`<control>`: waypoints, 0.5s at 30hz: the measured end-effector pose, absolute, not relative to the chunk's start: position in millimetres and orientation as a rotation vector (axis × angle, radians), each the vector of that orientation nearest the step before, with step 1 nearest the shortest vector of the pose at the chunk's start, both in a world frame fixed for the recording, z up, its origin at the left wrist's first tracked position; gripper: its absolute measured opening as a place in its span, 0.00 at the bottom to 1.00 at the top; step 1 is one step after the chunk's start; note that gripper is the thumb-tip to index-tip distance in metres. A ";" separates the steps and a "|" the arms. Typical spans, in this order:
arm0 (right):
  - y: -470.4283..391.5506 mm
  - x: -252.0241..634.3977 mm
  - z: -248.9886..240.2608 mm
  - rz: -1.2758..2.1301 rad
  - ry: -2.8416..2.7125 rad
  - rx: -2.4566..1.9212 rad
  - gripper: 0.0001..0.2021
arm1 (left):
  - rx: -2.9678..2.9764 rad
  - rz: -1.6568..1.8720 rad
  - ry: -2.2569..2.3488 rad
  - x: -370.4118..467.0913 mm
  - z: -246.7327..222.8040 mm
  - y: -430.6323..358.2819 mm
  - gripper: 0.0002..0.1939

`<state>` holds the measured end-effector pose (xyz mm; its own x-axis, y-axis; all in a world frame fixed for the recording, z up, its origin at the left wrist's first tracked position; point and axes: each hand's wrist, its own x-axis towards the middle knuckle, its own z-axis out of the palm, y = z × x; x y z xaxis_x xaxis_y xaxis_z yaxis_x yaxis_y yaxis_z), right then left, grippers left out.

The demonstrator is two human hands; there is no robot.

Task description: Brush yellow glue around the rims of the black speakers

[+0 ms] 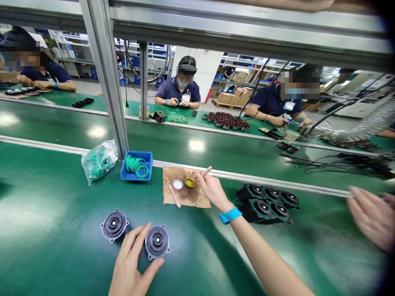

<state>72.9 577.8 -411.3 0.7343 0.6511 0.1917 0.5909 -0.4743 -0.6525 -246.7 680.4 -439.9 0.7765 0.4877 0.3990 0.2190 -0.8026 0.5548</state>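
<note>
My left hand (134, 257) has its thumb and fingers around the rim of a round black motor part (157, 242) standing on the green table. Just left of it stands a similar round part (114, 225). My right hand (211, 189), with a blue wristband, pinches a thin wooden-handled brush (204, 173) whose tip is in a small jar of yellow paste (189, 182). The jar stands on a stained piece of cardboard (185, 200), beside a white lid (177, 184) and a second brush (173, 194).
A blue bin of green rings (149, 168) and a plastic bag of rings (99, 161) lie at the back left. Several black motor parts (265, 205) stand to the right. Another person's hand (372, 216) is at the right edge. A metal post (106, 78) rises behind the bin.
</note>
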 end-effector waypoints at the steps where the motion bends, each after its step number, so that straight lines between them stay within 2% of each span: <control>1: 577.0 72.2 -409.8 0.101 -0.926 -2.198 0.24 | 2.508 0.735 0.510 -246.5 -438.6 681.1 0.28; 10: 571.3 65.6 -405.4 0.058 -0.869 -2.048 0.28 | 2.415 0.740 0.610 -242.6 -436.7 675.6 0.27; 15: 562.3 60.1 -401.9 0.104 -0.801 -1.957 0.27 | 2.326 0.705 0.625 -242.4 -440.6 673.2 0.29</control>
